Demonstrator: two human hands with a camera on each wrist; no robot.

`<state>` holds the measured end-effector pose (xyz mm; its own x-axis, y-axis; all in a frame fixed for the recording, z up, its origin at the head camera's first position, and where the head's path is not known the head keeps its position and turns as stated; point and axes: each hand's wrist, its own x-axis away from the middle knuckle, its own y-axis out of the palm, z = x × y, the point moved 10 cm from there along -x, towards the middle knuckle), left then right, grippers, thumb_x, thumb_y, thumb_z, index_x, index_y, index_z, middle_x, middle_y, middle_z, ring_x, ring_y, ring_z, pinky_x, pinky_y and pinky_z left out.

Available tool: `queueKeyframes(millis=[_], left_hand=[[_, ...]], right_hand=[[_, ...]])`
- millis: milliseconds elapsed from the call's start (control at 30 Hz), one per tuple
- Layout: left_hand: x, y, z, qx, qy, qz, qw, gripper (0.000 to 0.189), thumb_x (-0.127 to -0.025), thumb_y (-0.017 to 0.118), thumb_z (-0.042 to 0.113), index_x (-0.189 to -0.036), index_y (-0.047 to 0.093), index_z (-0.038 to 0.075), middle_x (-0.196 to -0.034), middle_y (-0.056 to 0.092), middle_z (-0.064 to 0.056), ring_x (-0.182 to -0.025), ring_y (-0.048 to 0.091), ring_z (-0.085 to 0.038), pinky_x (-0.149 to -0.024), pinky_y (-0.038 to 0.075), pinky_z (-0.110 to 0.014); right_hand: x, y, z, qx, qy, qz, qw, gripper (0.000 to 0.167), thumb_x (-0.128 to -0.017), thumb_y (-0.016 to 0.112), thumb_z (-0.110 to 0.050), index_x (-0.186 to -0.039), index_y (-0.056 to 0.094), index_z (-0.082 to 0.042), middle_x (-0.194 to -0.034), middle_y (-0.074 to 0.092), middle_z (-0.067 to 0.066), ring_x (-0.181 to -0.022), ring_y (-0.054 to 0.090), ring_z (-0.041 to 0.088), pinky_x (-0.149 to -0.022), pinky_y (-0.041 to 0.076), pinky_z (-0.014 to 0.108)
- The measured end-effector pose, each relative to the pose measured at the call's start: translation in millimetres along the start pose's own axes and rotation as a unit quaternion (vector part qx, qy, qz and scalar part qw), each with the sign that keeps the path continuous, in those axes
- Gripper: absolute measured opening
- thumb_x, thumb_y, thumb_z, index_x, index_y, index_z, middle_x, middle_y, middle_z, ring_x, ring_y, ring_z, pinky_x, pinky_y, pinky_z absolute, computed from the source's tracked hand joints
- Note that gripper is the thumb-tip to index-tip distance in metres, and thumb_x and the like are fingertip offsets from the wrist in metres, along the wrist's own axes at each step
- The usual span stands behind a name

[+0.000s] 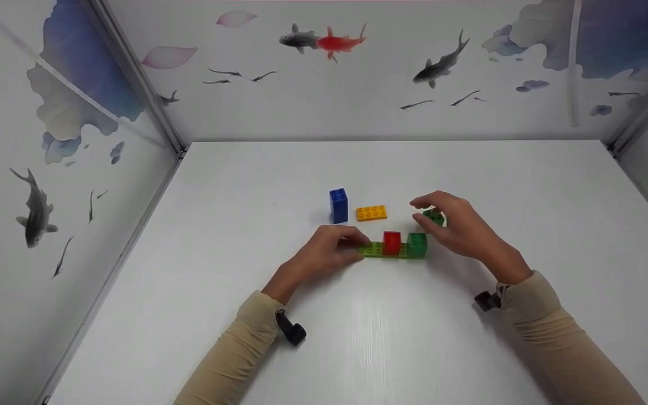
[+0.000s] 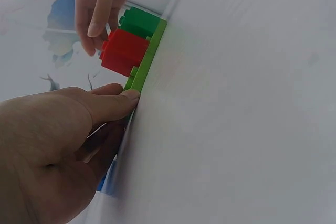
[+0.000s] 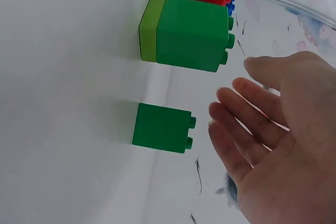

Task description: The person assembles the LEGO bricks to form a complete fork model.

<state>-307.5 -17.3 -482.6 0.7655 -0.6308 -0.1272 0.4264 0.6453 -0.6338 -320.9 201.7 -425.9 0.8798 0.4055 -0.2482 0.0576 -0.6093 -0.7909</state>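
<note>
My left hand point(image 1: 328, 248) pinches the left end of a long lime-green plate point(image 1: 377, 251) between thumb and fingers. A red brick point(image 1: 392, 243) stands mid-plate, and a green brick point(image 1: 417, 245) sits at the plate's right end. Above and to the right, my right hand point(image 1: 462, 228) has its thumb and fingers spread with nothing between them. A loose green brick point(image 3: 161, 128) stands on the table by that hand, apart from its fingers in the right wrist view. The head view has this brick partly hidden behind the right hand.
Behind the left hand, a tall blue brick point(image 1: 338, 206) stands upright. Right of it lies a flat yellow-orange plate point(image 1: 371, 213) with studs up. The white table point(image 1: 324, 337) meets walls at the back and left, printed with fish.
</note>
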Motion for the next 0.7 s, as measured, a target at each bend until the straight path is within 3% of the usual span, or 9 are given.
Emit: queueKeyframes(millis=[167,333,567,700], left_hand=[[-0.1,-0.4,0.3,0.003,-0.001,0.001,1.0,0.028,-0.1,0.078,0.009,-0.127,0.077,0.015,-0.126,0.077,0.002,-0.119,0.07,-0.01,-0.109,0.057,-0.028],[-0.3,-0.2,-0.5,0.009,0.0,-0.001,1.0,0.027,-0.1,0.079,0.01,-0.127,0.078,0.015,-0.125,0.077,0.004,-0.119,0.07,-0.009,-0.11,0.056,-0.027],[0.4,0.0,0.4,0.011,-0.002,-0.001,0.9999,0.028,-0.1,0.078,0.01,-0.128,0.077,0.015,-0.126,0.077,0.004,-0.12,0.07,-0.009,-0.111,0.056,-0.028],[0.5,0.0,1.2,0.014,-0.002,-0.001,0.9999,0.028,-0.1,0.078,0.009,-0.127,0.077,0.015,-0.126,0.077,0.004,-0.12,0.07,-0.01,-0.111,0.056,-0.029]], right_hand=[[1.4,-11,13,0.039,0.017,0.022,0.9988,0.037,-0.104,0.072,-0.008,-0.14,0.068,-0.007,-0.146,0.064,0.015,-0.142,0.054,0.038,-0.118,0.048,0.062],[3.4,-12,26,0.066,0.038,0.0,0.9971,0.044,-0.104,0.07,-0.007,-0.148,0.062,-0.004,-0.158,0.055,0.02,-0.151,0.045,0.042,-0.123,0.042,0.066],[2.8,-7,36,0.054,0.064,-0.035,0.9959,0.042,-0.106,0.066,-0.007,-0.149,0.062,-0.005,-0.154,0.06,0.02,-0.148,0.051,0.043,-0.122,0.043,0.065],[2.4,-6,38,0.04,0.059,-0.038,0.9967,0.043,-0.106,0.065,-0.005,-0.149,0.061,-0.004,-0.154,0.061,0.02,-0.147,0.053,0.042,-0.121,0.044,0.065]])
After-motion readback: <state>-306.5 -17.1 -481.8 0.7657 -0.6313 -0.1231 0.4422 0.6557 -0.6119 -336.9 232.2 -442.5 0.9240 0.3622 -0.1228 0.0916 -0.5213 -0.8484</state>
